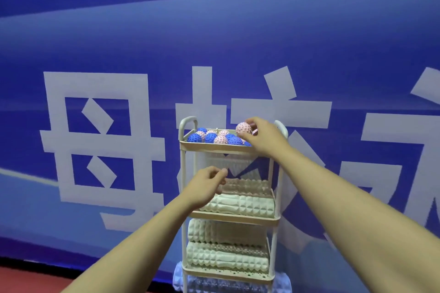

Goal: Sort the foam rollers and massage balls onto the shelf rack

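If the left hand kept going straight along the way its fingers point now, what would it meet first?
The left hand points forward and slightly right, level with the rack's middle shelf. It would probably first meet the pale pink foam roller lying there, just past its fingertips. Depth is unclear, so the gap is hard to judge.

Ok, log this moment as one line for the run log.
right hand: holds pink ball over top tray | left hand: loosely curled, holding nothing | rollers: on lower shelves

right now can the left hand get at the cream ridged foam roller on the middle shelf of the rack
Probably yes. The left hand hovers just in front of the middle shelf, holding nothing, and the cream ridged foam roller lies at the open front edge with nothing between them.
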